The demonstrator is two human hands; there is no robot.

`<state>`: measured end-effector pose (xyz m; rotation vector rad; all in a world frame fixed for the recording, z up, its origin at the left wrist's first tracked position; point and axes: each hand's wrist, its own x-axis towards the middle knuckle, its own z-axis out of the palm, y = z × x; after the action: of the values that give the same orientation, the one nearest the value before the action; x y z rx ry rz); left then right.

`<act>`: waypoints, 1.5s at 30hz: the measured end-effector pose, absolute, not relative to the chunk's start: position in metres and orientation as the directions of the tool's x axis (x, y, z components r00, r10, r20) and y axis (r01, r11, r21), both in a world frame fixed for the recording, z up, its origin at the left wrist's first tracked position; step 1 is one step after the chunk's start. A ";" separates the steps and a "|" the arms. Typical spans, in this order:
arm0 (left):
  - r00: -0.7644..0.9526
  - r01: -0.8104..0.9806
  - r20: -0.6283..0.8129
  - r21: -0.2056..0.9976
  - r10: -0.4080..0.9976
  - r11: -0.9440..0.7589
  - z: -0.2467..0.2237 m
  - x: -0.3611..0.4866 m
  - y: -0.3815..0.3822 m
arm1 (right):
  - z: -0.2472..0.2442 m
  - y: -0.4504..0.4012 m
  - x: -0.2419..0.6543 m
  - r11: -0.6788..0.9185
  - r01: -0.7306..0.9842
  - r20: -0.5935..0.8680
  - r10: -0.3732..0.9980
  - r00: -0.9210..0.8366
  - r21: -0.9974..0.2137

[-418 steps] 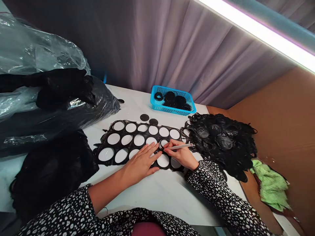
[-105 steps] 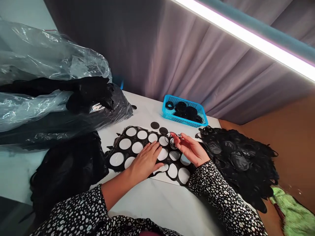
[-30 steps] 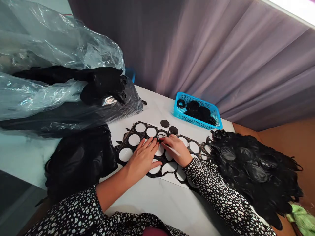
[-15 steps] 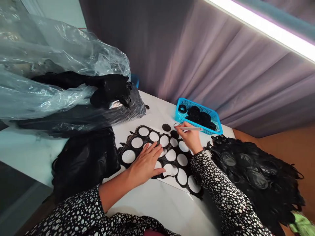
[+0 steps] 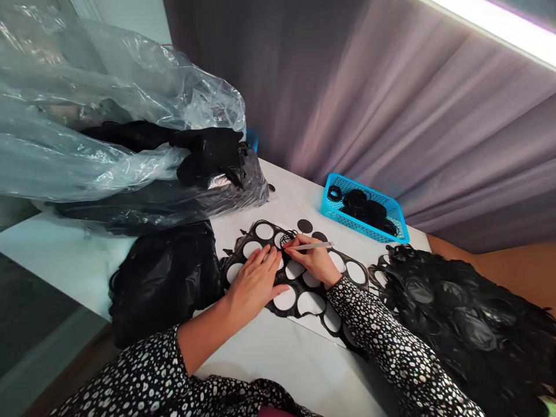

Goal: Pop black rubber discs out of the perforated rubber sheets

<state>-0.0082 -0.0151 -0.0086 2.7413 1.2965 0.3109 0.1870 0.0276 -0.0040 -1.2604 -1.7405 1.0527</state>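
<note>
A black sheet with rows of round holes (image 5: 292, 291) lies over a white board on the table. My left hand (image 5: 254, 282) rests flat on its left part, fingers spread. Above the sheet, my right hand (image 5: 316, 260) pinches a slim light-coloured tool (image 5: 311, 246), its tip at a cluster of thin black rings (image 5: 287, 237) beside the left fingertips. Behind the sheet lie a black disc (image 5: 304, 226) and a second disc (image 5: 319, 237), partly behind the tool hand.
A blue basket (image 5: 403, 231) of black rings stands at the back. Heaped black perforated scraps (image 5: 460, 324) lie on the right. Folded black material (image 5: 167, 278) sits on the left, below a large clear plastic bag (image 5: 130, 168) holding black material. A curtain (image 5: 369, 98) hangs behind.
My right hand has moved left and nearer from beside the basket to the holed sheet, with the tool still in it. Black rings now show at the tool's tip. The camera view has shifted slightly.
</note>
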 end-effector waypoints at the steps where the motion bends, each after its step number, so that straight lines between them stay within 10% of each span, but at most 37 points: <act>1: 0.619 0.754 0.146 0.165 0.772 -0.636 -0.009 -0.008 -0.015 | -0.004 0.028 0.187 0.194 0.375 0.098 0.961 -0.260 -0.907; 15: 0.624 0.740 0.171 0.182 0.762 -0.647 -0.011 -0.009 -0.015 | -0.002 0.023 0.187 0.609 0.731 0.271 0.792 -0.547 -0.308; 19: 0.625 0.731 0.160 0.223 0.764 -0.645 -0.011 -0.010 -0.015 | 0.018 0.063 0.221 0.388 0.885 0.509 0.832 -0.218 -0.256; 24: 0.621 0.708 0.176 0.291 0.764 -0.643 -0.009 -0.015 -0.014 | 0.047 0.107 0.238 0.175 0.918 0.579 0.813 0.069 -0.356; 33: 0.464 0.841 0.208 0.203 0.861 -0.502 0.000 -0.026 -0.007 | 0.008 0.075 0.157 0.305 0.402 0.154 0.917 -0.367 -0.863; 45: 0.482 0.834 0.175 0.210 0.859 -0.511 -0.004 -0.029 -0.007 | -0.001 0.066 0.151 0.156 0.325 0.023 0.926 -0.377 -0.933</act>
<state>-0.0293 -0.0066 -0.0041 2.6205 1.5013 0.3941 0.1510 0.0662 -0.0009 -1.1924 -1.8046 1.2182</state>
